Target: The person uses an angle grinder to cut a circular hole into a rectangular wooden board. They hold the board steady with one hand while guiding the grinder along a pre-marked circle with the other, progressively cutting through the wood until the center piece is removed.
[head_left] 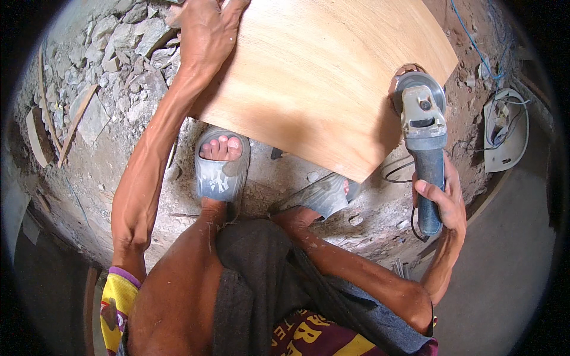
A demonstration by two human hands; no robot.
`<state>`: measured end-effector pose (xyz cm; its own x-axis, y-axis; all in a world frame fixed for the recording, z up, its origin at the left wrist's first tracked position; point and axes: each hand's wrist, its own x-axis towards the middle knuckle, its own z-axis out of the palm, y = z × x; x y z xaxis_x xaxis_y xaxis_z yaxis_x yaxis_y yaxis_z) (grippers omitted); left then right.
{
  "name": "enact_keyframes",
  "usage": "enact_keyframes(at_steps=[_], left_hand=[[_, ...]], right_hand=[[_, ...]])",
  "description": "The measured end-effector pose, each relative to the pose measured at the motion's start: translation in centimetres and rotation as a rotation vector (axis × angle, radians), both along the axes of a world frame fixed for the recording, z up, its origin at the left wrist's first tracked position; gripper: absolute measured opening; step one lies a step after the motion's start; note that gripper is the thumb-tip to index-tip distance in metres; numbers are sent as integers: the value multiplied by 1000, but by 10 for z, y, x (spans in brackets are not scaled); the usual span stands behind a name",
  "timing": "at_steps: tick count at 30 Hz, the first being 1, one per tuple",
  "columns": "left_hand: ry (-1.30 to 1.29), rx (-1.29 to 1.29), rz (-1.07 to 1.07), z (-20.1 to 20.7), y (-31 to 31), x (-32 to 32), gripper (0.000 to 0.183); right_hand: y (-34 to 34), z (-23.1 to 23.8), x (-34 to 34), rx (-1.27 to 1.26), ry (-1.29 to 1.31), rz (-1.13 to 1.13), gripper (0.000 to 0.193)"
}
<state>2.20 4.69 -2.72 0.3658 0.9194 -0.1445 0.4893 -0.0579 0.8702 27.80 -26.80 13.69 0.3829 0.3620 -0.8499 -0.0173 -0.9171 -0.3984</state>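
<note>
A pale wooden board point(297, 77) slants across the upper middle. Along its left edge, my left hand point(208, 35) grips it with the thumb side over the top face; the fingertips are partly cut off by the picture's upper rim. On the right, my right hand point(445, 199) is wrapped round the blue body of an angle grinder point(424, 136). The grinder's round disc and guard overlap the board's right edge, beside a dark, rough-edged spot. Whether the disc is spinning, I cannot tell.
Broken stones point(127, 38) are heaped at upper left, near thin wood strips point(77, 124). My sandalled left foot point(221, 160) and right foot point(320, 196) are close to the board's near edge. A white curved container point(504, 133) with cables lies at right; a blue cord point(475, 44) runs above it.
</note>
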Motion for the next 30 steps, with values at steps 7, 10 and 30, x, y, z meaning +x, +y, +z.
enact_keyframes(at_steps=[7,10,30], left_hand=[[8,-33,-26,-7,6,-2,43],[21,4,-30,-7,7,-5,43],[75,-387,53,-29,-65,-117,51]], right_hand=[[0,1,-3,-21,-13,-19,85],[3,-1,-3,-20,-1,-5,85],[-37,37,5,191,-87,-232,81]])
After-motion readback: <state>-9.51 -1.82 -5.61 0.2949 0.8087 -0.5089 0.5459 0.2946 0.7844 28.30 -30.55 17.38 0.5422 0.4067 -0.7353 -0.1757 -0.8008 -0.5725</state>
